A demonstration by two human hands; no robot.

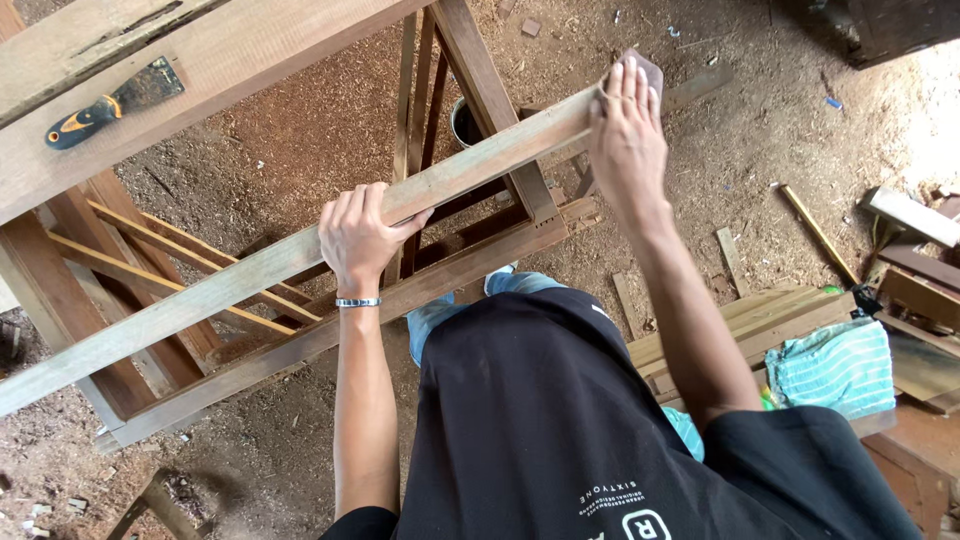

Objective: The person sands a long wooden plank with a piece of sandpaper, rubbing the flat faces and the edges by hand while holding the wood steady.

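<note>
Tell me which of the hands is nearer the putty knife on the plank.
Left. The left hand grips the long wooden slat below and right of the putty knife; the right hand presses sandpaper at the slat's far end.

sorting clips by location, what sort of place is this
Most likely a woodworking shop. A long wooden plank is gripped by the left hand while the right hand presses sandpaper on it, a putty knife lies nearby, and sawdust and offcuts cover the dirt floor.
</note>
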